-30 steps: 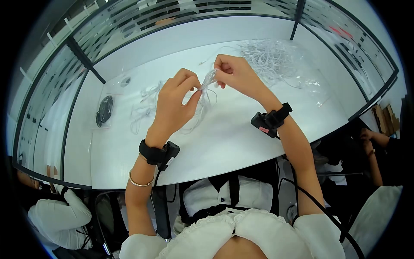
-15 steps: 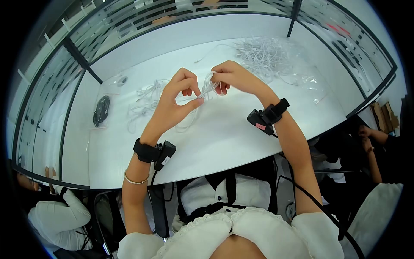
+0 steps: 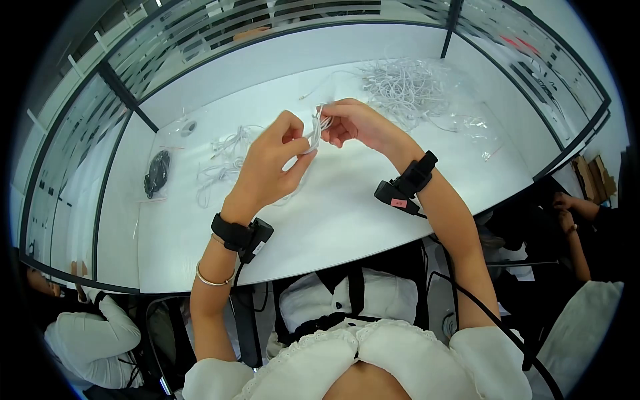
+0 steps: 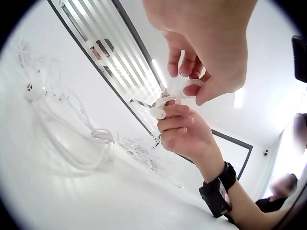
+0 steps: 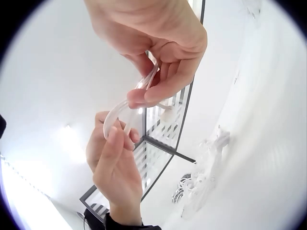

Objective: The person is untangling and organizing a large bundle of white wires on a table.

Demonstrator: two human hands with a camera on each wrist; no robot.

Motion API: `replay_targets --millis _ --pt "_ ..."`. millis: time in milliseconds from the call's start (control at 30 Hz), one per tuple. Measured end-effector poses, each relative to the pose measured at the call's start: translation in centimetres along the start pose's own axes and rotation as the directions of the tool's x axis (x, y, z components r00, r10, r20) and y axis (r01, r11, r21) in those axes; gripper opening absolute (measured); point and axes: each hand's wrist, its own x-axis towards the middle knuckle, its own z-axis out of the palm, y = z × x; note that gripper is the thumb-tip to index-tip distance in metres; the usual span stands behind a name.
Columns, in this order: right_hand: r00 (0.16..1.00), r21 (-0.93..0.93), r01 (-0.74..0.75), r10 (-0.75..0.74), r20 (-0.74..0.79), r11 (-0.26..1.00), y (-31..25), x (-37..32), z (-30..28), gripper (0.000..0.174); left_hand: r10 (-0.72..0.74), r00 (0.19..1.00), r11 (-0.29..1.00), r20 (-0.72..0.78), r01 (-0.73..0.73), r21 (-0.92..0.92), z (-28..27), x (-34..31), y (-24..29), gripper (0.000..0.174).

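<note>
Both hands are raised over the white table, with a looped bundle of white earphones (image 3: pixel 316 129) between them. My left hand (image 3: pixel 269 158) pinches the lower end of the loop between thumb and forefinger. At the upper end, my right hand (image 3: pixel 363 127) grips the strands with curled fingers. In the right wrist view the looped cord (image 5: pixel 110 122) bends from one hand's fingers to the other's. A round white earbud (image 4: pixel 158 112) hangs beside the right fingers in the left wrist view. More white earphones (image 3: pixel 220 175) lie loose on the table, left of the left hand.
A large tangle of white cords (image 3: pixel 405 85) lies at the back right, near clear plastic bags (image 3: pixel 477 130). A bagged black cable bundle (image 3: pixel 157 175) lies at the far left. Low partitions with glass tops (image 3: pixel 287 57) enclose the table's back and sides.
The right hand has turned, its fingers now facing the left hand, and moved slightly left. The held loop has gone from spread strands to a narrower, more upright bundle between the hands.
</note>
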Motion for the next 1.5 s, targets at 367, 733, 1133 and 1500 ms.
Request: replay_targets --millis 367,733,1133,1500 --pt "0.974 -0.165 0.222 -0.227 -0.01 0.961 -1.5 -0.9 1.5 0.03 -0.641 0.766 0.306 0.049 0.313 -0.899 -0.2 -0.6 -4.0 0.015" --pt "0.818 -0.255 0.526 -0.565 -0.11 0.811 -2.8 -1.1 1.4 0.024 -0.733 0.68 0.012 -0.03 -0.031 -0.999 -1.7 -1.1 -6.2 0.009" --pt "0.854 -0.44 0.261 -0.418 -0.31 0.859 -10.4 -2.5 -14.8 0.033 -0.6 0.741 0.157 0.301 0.478 -0.864 -0.3 -0.8 -4.2 0.041" --pt "0.629 -0.476 -0.154 -0.286 -0.723 0.866 -6.7 -8.6 -29.0 0.054 -0.634 0.735 0.579 0.239 0.657 -0.483 0.4 -1.5 -6.1 0.027"
